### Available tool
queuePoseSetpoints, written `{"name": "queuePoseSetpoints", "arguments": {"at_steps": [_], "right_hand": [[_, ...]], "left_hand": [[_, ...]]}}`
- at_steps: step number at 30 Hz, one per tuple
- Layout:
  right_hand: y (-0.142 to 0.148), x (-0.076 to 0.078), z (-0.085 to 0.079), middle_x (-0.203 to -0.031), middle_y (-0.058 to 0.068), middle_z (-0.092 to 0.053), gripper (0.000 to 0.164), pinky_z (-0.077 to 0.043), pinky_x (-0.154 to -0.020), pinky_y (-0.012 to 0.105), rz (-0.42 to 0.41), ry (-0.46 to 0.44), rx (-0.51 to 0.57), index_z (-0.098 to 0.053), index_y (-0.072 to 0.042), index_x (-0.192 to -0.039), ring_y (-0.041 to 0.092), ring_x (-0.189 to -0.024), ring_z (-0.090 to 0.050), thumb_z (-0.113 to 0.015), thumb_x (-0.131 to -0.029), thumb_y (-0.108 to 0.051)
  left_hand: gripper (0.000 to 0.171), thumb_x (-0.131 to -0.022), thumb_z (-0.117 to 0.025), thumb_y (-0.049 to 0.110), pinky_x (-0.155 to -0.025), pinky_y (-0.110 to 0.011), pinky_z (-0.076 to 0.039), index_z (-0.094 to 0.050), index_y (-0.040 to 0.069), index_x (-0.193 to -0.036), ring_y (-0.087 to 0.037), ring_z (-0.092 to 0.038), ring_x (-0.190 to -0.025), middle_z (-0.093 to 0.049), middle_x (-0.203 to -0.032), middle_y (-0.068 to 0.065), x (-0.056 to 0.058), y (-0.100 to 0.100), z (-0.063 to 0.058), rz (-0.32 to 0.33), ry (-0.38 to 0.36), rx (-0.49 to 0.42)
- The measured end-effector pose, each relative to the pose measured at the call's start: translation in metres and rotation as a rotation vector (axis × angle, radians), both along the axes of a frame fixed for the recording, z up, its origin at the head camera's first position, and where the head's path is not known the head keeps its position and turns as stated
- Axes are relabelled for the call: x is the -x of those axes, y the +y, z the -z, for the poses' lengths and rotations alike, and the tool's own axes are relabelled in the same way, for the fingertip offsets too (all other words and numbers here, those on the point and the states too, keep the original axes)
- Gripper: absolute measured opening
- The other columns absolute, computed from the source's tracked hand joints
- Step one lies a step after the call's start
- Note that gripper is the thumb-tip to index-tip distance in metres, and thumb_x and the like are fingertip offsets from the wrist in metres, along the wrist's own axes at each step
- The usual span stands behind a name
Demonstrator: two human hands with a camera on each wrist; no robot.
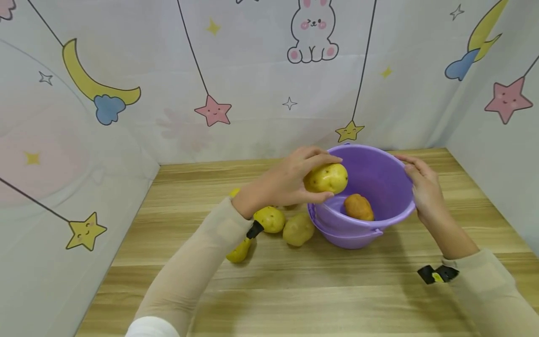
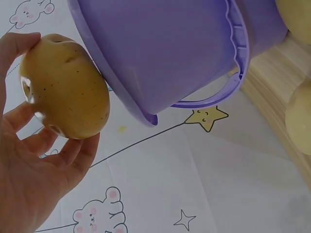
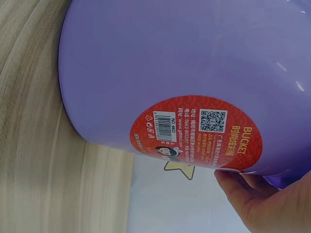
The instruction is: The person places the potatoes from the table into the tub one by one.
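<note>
A purple bucket (image 1: 370, 178) stands on the table, its mouth tilted toward the head camera. My left hand (image 1: 290, 178) grips a yellow potato (image 1: 330, 179) at the bucket's left rim; the left wrist view shows thumb and fingers around this potato (image 2: 68, 87). My right hand (image 1: 427, 192) holds the bucket's right rim, thumb over the edge. Inside the bucket lies a browner potato (image 1: 359, 207). In the right wrist view, the bucket's side bears a red oval label (image 3: 199, 133), and fingertips of my right hand (image 3: 267, 201) are near the rim.
Left of the bucket, several potatoes lie on the wood-grain table (image 1: 316, 295), among them a pale potato (image 1: 298, 230) and a yellow potato (image 1: 269, 219), partly behind my left arm. A patterned cloth wall (image 1: 261, 84) rises behind the table and along both sides.
</note>
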State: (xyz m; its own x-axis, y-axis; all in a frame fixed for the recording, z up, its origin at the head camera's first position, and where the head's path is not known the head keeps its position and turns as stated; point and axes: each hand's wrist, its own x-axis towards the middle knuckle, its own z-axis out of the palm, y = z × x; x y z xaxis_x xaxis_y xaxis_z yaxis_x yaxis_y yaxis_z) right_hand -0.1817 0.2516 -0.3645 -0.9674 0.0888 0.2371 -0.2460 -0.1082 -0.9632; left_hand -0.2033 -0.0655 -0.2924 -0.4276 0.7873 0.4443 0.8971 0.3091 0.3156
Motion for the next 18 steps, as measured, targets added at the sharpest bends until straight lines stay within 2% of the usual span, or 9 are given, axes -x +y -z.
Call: {"name": "queuePoseSetpoints", "arguments": {"at_steps": [6,11,18], "right_hand": [[-0.001,-0.002,0.0,-0.103,-0.005,-0.068,0.025,-0.053,-0.071,0.017,0.003,0.009,0.003,-0.07,-0.015,-0.115,0.008,-0.085,-0.064,-0.048,-0.104,-0.01],[-0.002,-0.003,-0.001,-0.105,-0.006,-0.068,0.025,-0.052,-0.072,0.017,0.013,0.005,-0.009,-0.069,-0.015,-0.116,0.008,-0.088,-0.064,-0.048,-0.105,-0.01],[-0.002,-0.007,-0.001,-0.104,-0.005,-0.067,0.026,-0.052,-0.07,0.017,0.021,-0.011,-0.021,-0.069,-0.016,-0.116,0.008,-0.085,-0.063,-0.046,-0.105,-0.01]], "left_hand": [[0.063,-0.088,-0.074,0.039,-0.092,-0.026,-0.044,-0.054,0.013,-0.141,-0.02,-0.047,-0.12,-0.051,-0.134,-0.007,0.003,0.008,-0.001,0.008,-0.007,-0.004],[0.063,-0.087,-0.076,0.039,-0.095,-0.025,-0.042,-0.055,0.011,-0.14,-0.02,-0.047,-0.119,-0.053,-0.131,-0.007,0.005,0.015,0.0,0.031,0.024,-0.024],[0.064,-0.087,-0.076,0.043,-0.096,-0.023,-0.039,-0.056,0.012,-0.14,-0.018,-0.046,-0.119,-0.053,-0.128,-0.005,0.001,0.019,0.004,0.037,0.02,0.0]]}}
